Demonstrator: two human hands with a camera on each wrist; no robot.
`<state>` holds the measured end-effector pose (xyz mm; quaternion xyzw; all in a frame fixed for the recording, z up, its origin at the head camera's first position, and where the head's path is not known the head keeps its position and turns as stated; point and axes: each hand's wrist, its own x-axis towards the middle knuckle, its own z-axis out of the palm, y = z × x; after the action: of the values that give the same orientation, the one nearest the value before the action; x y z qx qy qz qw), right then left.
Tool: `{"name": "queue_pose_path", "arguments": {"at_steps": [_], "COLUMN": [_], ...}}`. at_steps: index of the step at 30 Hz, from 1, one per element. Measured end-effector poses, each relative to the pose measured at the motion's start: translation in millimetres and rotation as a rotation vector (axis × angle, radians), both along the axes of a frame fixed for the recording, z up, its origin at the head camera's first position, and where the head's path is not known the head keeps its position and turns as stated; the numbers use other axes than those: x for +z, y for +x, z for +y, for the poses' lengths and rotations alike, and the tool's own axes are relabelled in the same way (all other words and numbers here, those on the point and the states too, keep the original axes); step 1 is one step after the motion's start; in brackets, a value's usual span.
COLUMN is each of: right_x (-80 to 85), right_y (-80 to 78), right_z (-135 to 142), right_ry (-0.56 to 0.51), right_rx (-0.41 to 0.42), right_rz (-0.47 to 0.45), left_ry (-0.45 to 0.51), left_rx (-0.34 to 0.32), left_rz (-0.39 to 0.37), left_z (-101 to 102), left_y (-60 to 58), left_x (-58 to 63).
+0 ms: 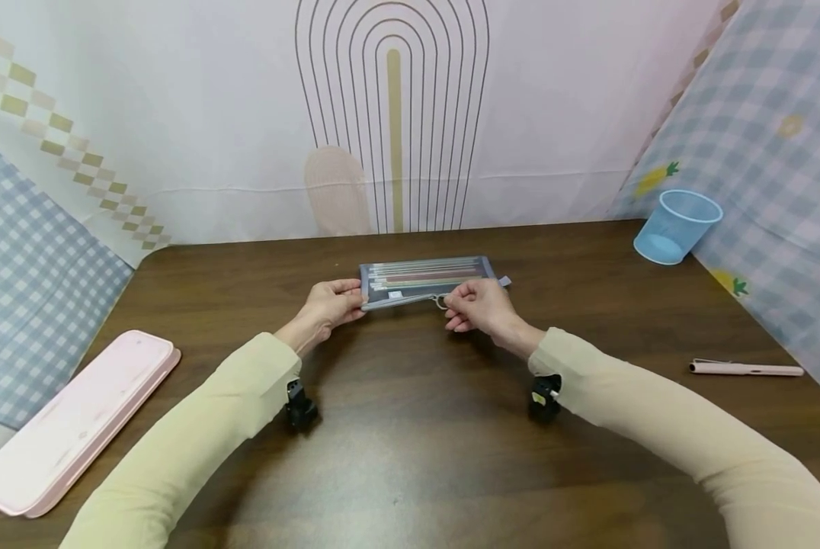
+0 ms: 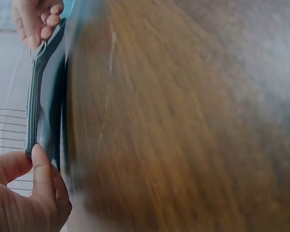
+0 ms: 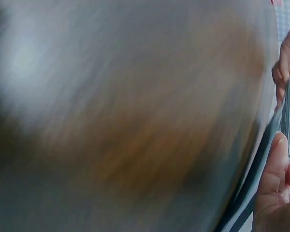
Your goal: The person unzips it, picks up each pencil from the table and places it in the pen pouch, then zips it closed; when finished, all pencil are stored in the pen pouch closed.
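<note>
A grey zippered pencil pouch (image 1: 427,276) with a see-through front lies toward the back of the table, several thin pencil-like sticks showing inside it. My left hand (image 1: 331,306) pinches its left end between thumb and fingers, at the end of the zipper edge (image 2: 33,106) in the left wrist view. Along the same front edge, my right hand (image 1: 480,309) pinches the zipper's ring pull (image 1: 440,302), right of the pouch's middle. In the right wrist view, the right thumb (image 3: 275,159) lies against the pouch edge.
On the left of the table lies a long pink case (image 1: 81,419), closed. A blue cup-shaped bin (image 1: 677,227) stands at the back right corner. Toward the right edge rests a pale pink pen (image 1: 746,369). Patterned cloth (image 1: 232,114) hangs behind the table.
</note>
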<state>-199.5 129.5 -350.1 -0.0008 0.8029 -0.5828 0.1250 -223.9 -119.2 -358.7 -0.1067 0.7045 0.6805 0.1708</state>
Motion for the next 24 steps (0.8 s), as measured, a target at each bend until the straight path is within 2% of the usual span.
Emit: {"name": "queue_pose_path", "arguments": {"at_steps": [13,24], "right_x": [5.5,8.1], "right_y": [0.1,4.3], "right_z": [55.8,83.0], "right_ry": [0.086,0.11], "right_rx": [-0.032,-0.033], "right_rz": [0.026,0.037], "left_ry": [-0.005,-0.004], "left_rx": [-0.015,-0.019], "left_rz": [-0.023,-0.013], "left_z": [-4.2,-8.6], "left_y": [0.9,-0.3], "left_x": [-0.9,-3.7]}}
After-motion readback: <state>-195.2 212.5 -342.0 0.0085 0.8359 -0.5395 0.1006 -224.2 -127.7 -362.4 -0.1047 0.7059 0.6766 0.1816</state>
